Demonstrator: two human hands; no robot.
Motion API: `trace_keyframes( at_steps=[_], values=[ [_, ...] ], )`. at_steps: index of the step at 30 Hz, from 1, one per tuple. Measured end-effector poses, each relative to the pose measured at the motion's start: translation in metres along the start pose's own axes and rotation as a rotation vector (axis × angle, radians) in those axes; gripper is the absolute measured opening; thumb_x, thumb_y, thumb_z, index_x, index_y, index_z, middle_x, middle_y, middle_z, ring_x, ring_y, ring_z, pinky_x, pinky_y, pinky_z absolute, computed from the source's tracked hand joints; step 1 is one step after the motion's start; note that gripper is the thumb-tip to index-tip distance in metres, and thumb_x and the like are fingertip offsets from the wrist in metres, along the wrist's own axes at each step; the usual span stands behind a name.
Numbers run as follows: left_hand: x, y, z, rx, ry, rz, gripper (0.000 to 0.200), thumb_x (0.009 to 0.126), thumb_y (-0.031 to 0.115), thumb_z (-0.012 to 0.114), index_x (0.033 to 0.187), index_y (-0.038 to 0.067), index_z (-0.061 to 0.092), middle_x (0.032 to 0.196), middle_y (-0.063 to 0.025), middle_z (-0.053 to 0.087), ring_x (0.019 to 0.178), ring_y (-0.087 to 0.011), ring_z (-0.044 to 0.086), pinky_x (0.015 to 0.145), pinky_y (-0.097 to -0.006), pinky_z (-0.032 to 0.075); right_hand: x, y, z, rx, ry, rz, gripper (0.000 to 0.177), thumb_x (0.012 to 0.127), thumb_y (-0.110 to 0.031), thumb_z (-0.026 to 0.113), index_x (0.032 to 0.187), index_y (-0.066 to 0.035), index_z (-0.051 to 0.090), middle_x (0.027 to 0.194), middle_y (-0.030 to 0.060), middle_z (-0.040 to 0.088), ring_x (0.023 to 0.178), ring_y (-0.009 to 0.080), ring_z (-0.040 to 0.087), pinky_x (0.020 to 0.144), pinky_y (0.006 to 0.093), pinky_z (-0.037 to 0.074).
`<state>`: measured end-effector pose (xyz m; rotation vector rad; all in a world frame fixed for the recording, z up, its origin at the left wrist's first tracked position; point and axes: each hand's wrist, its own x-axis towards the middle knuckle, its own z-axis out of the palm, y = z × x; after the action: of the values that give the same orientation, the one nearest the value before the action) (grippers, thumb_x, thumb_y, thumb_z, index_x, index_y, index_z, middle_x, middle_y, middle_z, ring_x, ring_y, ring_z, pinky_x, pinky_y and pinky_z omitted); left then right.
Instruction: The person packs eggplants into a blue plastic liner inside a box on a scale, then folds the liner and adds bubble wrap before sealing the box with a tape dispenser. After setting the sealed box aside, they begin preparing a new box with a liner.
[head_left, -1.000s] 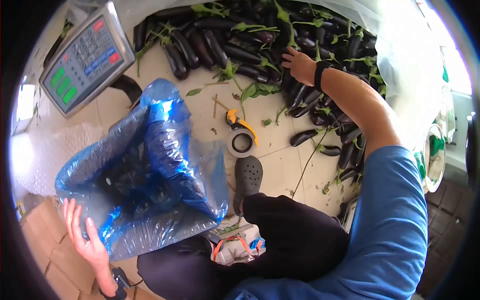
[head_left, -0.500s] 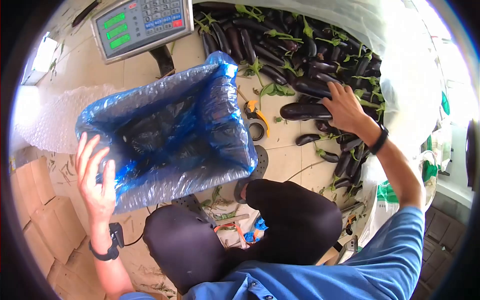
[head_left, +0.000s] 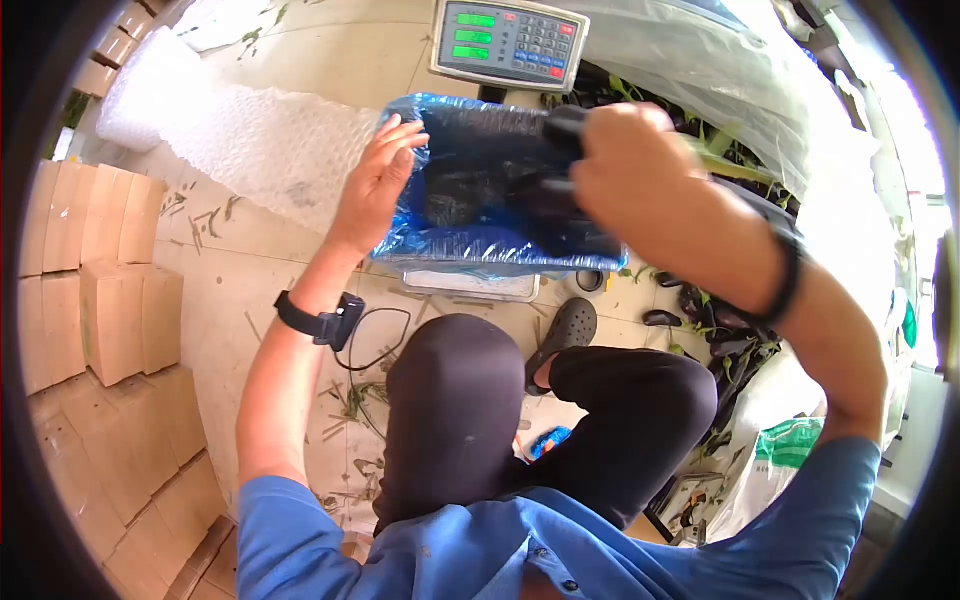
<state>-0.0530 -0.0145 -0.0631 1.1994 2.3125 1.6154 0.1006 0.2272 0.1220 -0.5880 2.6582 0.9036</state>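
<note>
A box lined with blue plastic film [head_left: 470, 245] sits on the metal scale platform [head_left: 470, 284] in front of me. My left hand [head_left: 375, 190] rests at its left rim, fingers stretched out along the film. Over the right part of the box, my right hand [head_left: 640, 165] is closed and smeared by motion. Dark eggplants [head_left: 565, 130] stick out from its fingers toward the box's inside. Another dark eggplant shape [head_left: 550, 195] shows lower down, within the box opening. My right hand and forearm hide much of the box's right side.
Behind the box stands the scale's display [head_left: 510, 42] with lit green readouts. Loose eggplants [head_left: 735, 345] lie on the floor to the right. Bubble wrap [head_left: 270, 150] spreads at the left, above stacked cartons [head_left: 120, 320]. A tape roll [head_left: 590, 281] lies near my shoe [head_left: 570, 330].
My right hand has lifted from the eggplant pile and come left over the box, carrying eggplants. The view has swung left, and my left hand is still at the box's left side.
</note>
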Motion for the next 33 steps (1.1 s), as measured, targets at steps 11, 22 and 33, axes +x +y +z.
trace_keyframes(
  at_steps=[11, 22, 33],
  values=[
    [0.000, 0.005, 0.011, -0.050, 0.026, 0.008, 0.056, 0.108, 0.043, 0.041, 0.133, -0.004, 0.060, 0.143, -0.0205, 0.055, 0.145, -0.0385, 0.035, 0.120, -0.0459, 0.027, 0.159, -0.066, 0.030, 0.135, -0.040, -0.425, 0.025, 0.076, -0.031, 0.078, 0.094, -0.013, 0.080, 0.106, 0.0116, 0.071, 0.104, 0.0276, 0.064, 0.079, 0.0402, 0.051],
    [-0.005, 0.004, 0.016, 0.066, 0.066, 0.088, 0.034, 0.097, 0.001, 0.055, 0.130, 0.000, 0.062, 0.136, -0.0152, 0.060, 0.140, -0.0377, 0.044, 0.116, -0.0458, 0.036, 0.188, -0.122, 0.217, 0.338, 0.396, -0.209, 0.023, 0.090, -0.025, 0.059, 0.102, -0.012, 0.074, 0.136, 0.0231, 0.057, 0.128, 0.0347, 0.053, 0.099, 0.0499, 0.044],
    [0.003, 0.005, 0.014, 0.200, -0.029, 0.099, 0.028, 0.097, 0.004, 0.055, 0.123, 0.001, 0.066, 0.130, -0.0134, 0.064, 0.139, -0.0395, 0.045, 0.118, -0.0497, 0.033, 0.224, -0.125, 0.260, 1.229, -0.123, -0.011, 0.040, 0.084, -0.013, 0.066, 0.122, -0.002, 0.064, 0.125, 0.0267, 0.064, 0.115, 0.0412, 0.063, 0.098, 0.0421, 0.051]
  ],
)
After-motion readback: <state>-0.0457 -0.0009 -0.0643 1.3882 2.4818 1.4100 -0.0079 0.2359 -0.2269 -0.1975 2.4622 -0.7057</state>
